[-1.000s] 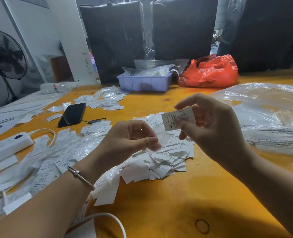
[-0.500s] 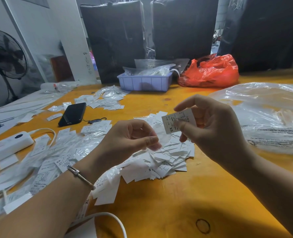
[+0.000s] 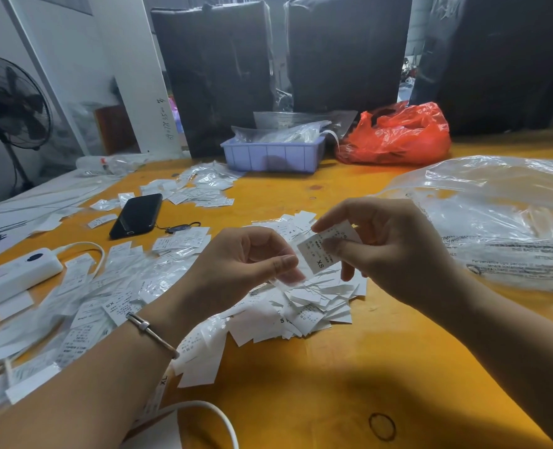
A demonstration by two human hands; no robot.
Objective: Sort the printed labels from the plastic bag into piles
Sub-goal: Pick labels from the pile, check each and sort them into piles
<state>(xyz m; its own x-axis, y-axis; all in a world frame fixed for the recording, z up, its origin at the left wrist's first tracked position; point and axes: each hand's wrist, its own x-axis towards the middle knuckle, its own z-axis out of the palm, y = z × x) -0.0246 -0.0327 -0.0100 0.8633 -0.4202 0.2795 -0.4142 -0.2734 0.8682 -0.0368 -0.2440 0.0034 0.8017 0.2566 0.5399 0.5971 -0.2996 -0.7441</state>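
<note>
My right hand [image 3: 394, 251] pinches a small white printed label [image 3: 317, 254] marked XS, held above the yellow table. My left hand [image 3: 236, 270] is curled beside it and pinches a thin clear plastic sleeve [image 3: 284, 280] between thumb and forefinger. Under both hands lies a loose pile of white labels [image 3: 304, 306]. More labels in clear sleeves [image 3: 106, 296] spread out to the left, and another small pile of labels [image 3: 200, 189] lies further back. A large clear plastic bag [image 3: 501, 222] lies at the right.
A black phone [image 3: 137, 215] lies left of centre. A white power strip [image 3: 13, 277] and its cable [image 3: 204, 413] sit at the left and near edge. At the back stand a purple tray [image 3: 271, 155] and a red plastic bag [image 3: 398, 134]. A fan [image 3: 9, 105] stands far left.
My right hand has tilted the XS label and brought it down closer to my left hand. My left hand has barely moved.
</note>
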